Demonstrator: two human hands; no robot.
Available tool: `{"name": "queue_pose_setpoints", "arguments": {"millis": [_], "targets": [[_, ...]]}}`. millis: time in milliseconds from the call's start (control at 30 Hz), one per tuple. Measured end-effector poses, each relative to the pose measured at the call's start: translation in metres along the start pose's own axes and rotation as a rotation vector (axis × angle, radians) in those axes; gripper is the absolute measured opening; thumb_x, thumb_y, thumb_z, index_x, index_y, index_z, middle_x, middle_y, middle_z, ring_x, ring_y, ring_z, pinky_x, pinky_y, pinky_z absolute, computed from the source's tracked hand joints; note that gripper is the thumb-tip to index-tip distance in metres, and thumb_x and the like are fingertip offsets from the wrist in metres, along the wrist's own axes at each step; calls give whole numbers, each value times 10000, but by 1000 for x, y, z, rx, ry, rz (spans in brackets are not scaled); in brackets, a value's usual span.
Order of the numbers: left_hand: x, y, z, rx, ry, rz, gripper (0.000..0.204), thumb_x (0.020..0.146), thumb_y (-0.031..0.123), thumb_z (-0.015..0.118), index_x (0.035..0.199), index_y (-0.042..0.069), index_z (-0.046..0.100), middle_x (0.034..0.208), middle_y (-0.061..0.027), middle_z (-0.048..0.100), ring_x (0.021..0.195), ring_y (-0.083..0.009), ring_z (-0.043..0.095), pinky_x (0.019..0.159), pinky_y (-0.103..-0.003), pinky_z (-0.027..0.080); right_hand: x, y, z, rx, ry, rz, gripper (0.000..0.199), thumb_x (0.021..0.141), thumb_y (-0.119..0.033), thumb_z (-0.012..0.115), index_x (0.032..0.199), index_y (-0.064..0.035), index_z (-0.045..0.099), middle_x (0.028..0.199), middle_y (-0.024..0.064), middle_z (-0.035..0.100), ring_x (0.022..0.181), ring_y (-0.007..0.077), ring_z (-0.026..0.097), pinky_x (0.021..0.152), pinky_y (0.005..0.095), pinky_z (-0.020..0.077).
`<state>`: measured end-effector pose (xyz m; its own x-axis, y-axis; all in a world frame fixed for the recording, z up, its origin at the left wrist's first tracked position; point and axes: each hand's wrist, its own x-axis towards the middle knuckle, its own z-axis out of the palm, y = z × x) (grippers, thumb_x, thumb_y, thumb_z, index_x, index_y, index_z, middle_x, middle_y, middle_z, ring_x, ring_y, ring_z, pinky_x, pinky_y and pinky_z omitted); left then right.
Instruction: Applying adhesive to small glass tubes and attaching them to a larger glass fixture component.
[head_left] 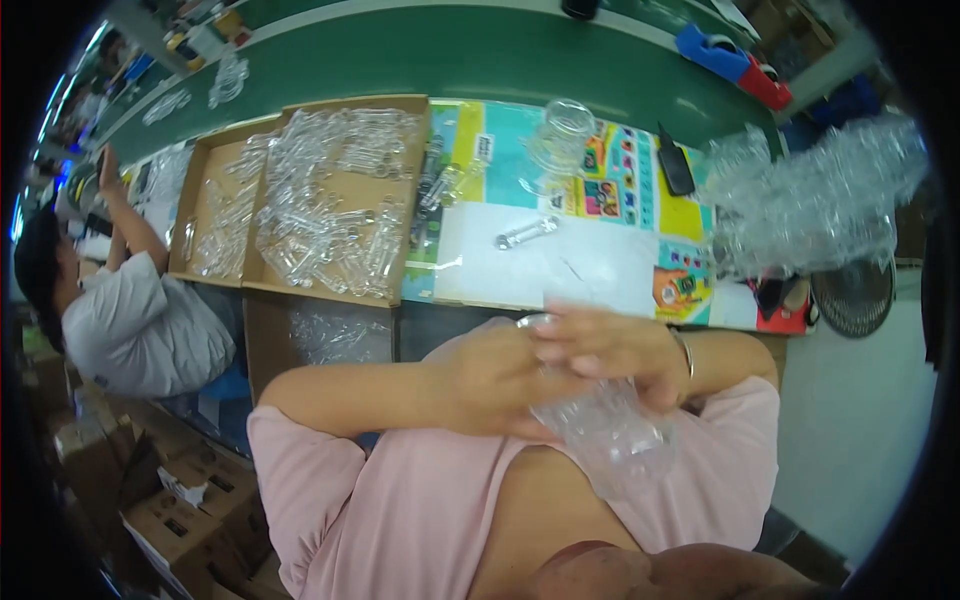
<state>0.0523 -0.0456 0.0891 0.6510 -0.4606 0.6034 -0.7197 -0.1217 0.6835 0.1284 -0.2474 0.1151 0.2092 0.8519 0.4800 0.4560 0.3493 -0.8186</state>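
My left hand and my right hand meet in front of my chest. Both close around a clear, crinkled plastic piece, which hangs down below the right hand. It looks like thin moulded packaging; its exact kind is hard to make out. The right fingers lie across the left ones and cover its upper part. A small clear piece with rounded ends lies on the white sheet beyond my hands. Farther back stands a round clear plastic container.
A cardboard tray of several clear pieces is at the left, above another box. Clear plastic packaging is heaped at the right, near a black fan. A tape dispenser sits at the back. A co-worker sits at the left.
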Motion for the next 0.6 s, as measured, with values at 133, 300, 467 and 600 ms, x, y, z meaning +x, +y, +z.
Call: {"name": "queue_pose_setpoints", "arguments": {"millis": [133,300,467,600], "targets": [[-12,3,16,18,33,29,721,569,278,780,1210,88,511,1134,-152,523,998,-316,528,805,-373,446,-15,7,14,108,122,-13,674,926,-487,164,1195,52,467,1171,212,527,1123,328,495,909,394,420],[-3,-1,-4,-363,268,-730,745,615,270,790,1233,31,449,1135,-95,541,1038,-216,529,881,-353,424,29,25,-13,283,330,606,597,944,-455,216,1137,31,503,1090,133,566,1002,211,547,877,326,420],[17,-38,-15,-935,666,-812,715,652,176,765,1236,-5,395,1139,-103,529,1050,-213,523,904,-339,414,48,59,-29,975,792,536,532,944,-426,274,1176,27,429,1100,154,545,921,231,565,883,355,419],[14,-29,-22,-431,697,-588,723,692,222,736,1267,3,356,1167,-132,507,1068,-225,515,890,-362,429,21,56,-33,102,486,309,529,954,-407,235,1190,28,421,1095,159,554,1077,228,516,997,383,304]]}}
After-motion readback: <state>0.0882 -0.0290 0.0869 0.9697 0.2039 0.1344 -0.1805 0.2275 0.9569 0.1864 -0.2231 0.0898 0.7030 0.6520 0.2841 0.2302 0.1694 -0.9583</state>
